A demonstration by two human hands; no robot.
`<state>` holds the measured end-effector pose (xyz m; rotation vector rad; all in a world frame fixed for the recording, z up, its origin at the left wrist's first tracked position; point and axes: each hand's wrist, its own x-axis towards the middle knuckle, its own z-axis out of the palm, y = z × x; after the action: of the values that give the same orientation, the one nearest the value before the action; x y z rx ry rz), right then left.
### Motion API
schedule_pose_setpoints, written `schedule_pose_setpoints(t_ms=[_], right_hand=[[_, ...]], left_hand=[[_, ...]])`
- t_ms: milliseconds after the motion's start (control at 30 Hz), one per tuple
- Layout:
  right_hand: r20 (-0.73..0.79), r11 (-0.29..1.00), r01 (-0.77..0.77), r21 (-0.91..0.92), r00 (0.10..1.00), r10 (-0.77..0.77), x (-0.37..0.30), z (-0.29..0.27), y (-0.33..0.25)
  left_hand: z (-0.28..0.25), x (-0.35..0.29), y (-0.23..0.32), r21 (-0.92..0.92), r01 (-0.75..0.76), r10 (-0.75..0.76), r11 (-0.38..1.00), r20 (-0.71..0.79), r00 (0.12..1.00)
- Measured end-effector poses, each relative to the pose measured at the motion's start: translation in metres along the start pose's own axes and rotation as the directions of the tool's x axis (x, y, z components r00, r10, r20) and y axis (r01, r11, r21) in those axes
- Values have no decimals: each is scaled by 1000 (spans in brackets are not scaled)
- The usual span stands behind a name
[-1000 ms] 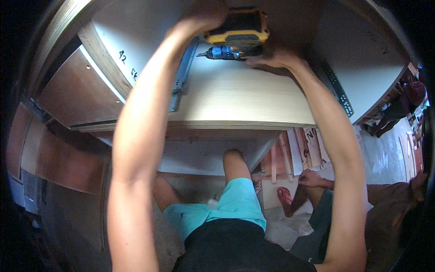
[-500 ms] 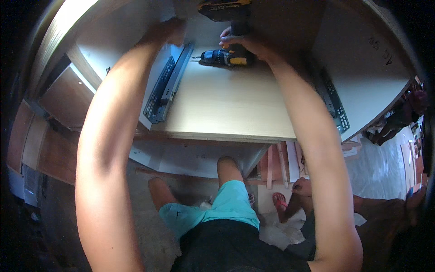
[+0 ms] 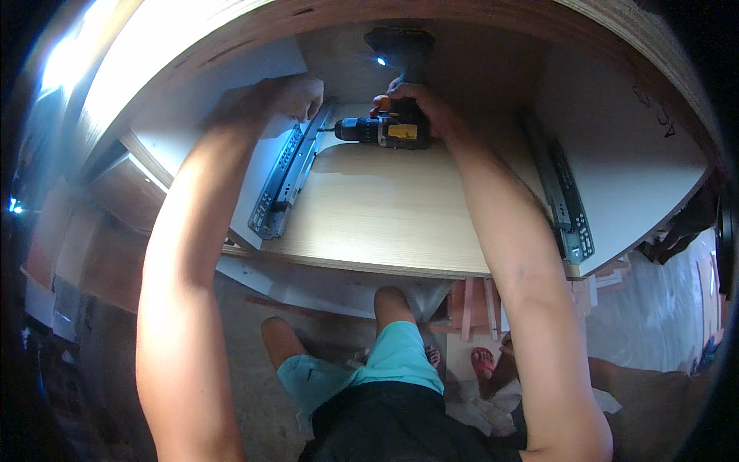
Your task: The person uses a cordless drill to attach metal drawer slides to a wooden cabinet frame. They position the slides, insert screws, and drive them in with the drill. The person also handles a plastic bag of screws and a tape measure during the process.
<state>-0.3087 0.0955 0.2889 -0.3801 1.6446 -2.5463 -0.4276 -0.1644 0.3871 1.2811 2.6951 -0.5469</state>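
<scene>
My right hand point(image 3: 416, 104) grips a black and yellow cordless drill point(image 3: 382, 132) by its handle. The drill is held upside down, its battery up and its small light lit. Its bit points left and ends against or just short of the left drawer slide point(image 3: 290, 179), a grey metal rail along the cabinet's left wall. Near the far part of that rail my left hand point(image 3: 296, 96) is closed, fingers curled down toward it. What those fingers hold, if anything, is hidden.
A matching drawer slide point(image 3: 562, 196) runs along the right wall. Between them lies the pale wooden cabinet floor point(image 3: 385, 223), with the curved wooden top edge point(image 3: 369, 11) overhead. Another person's arm point(image 3: 643, 385) and foot point(image 3: 483, 359) are low at right, by wooden strips point(image 3: 479, 308).
The view has tilted, so the cabinet sits lower in the picture. The drill's light now shows, and its bit is a little closer to the left slide. Both hands stay inside the cabinet.
</scene>
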Motion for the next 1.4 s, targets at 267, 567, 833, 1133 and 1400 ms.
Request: schedule_pose_setpoints(t_ms=[267,567,833,1133,1400], right_hand=[[-53,997,-59,-45,997,56,8,20,6],[-35,998,24,-64,999,-27,32,9,20],[-120,998,15,-64,993,-22,17,8,13],[-81,998,-65,-16,995,63,14,17,10],[-149,989,-33,-143,989,12,13,11,10]], left_hand=[[-16,-27,24,67,83,-86,994,50,995],[-9,-19,14,-52,9,-3,999,111,994],[-14,-6,22,-96,-102,113,990,107,988],[-3,-1,-5,-106,-72,87,992,137,987],[-6,-2,17,-130,-41,59,991,134,989]])
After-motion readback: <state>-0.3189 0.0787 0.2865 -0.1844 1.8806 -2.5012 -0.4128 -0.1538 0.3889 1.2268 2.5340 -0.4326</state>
